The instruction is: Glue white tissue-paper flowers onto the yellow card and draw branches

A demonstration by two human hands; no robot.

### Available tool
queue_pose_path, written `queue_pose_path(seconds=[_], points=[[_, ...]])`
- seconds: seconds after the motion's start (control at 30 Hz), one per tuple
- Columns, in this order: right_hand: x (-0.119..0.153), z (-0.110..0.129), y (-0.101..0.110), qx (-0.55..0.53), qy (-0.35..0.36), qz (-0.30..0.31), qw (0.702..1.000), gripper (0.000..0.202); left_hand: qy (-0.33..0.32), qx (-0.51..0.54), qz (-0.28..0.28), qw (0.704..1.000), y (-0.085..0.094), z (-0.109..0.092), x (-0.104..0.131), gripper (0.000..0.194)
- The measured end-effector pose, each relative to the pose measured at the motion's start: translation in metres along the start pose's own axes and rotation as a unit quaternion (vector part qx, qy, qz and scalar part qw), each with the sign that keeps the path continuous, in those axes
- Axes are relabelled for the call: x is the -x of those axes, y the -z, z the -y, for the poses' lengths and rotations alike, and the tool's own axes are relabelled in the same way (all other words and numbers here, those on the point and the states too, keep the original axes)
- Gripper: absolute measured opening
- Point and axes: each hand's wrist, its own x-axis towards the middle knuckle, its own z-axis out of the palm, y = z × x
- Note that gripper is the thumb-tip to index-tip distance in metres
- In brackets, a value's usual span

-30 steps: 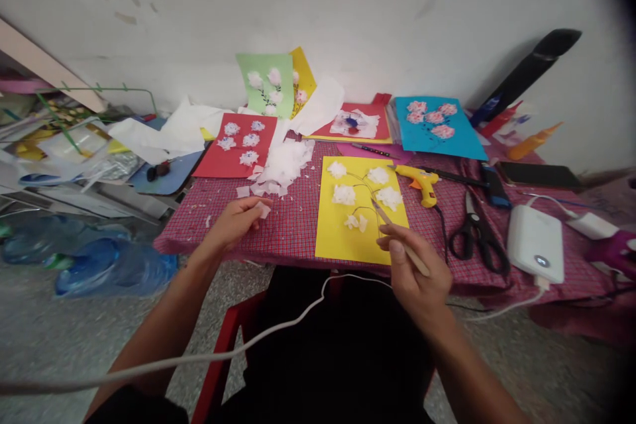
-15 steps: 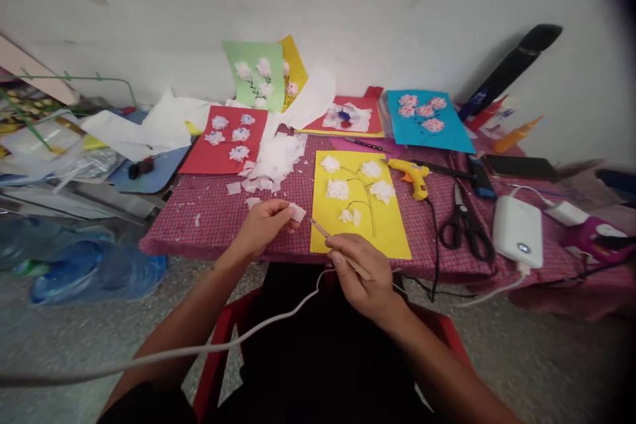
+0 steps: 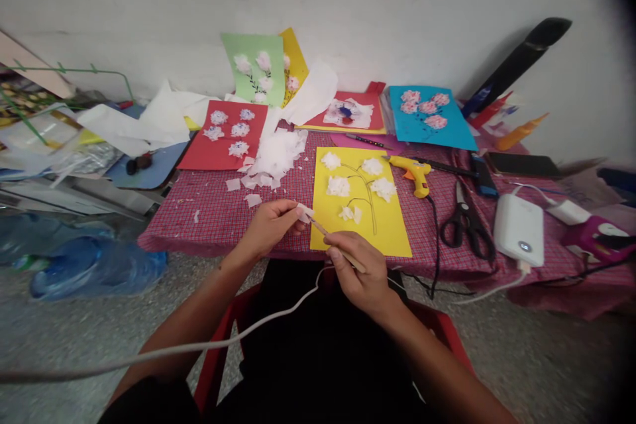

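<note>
Left hand (image 3: pixel 269 228), fingers curled: paper piece (image 3: pixel 304 213) pinched between thumb and fingertips, beside the left edge of the yellow card (image 3: pixel 388 232). Right hand (image 3: pixel 360 273), closed pen-fashion: wooden stick (image 3: pixel 318 226), tip at the paper piece, shaft slanting over the card. Leftward, cloth (image 3: pixel 218 220) with stray scraps (image 3: pixel 253 200) runs to its near edge; rightward, glue gun (image 3: pixel 418 173) and scissors (image 3: pixel 466 222).
</note>
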Motion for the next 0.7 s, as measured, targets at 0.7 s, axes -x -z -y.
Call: queue_pose_path(seconds=[0.7], points=[[0.015,-0.005,0.006,-0.064,-0.104,-0.017,0.992,0.024,0.049,0.028,0.008,0.998,-0.010,-0.004,0.006,0.025]])
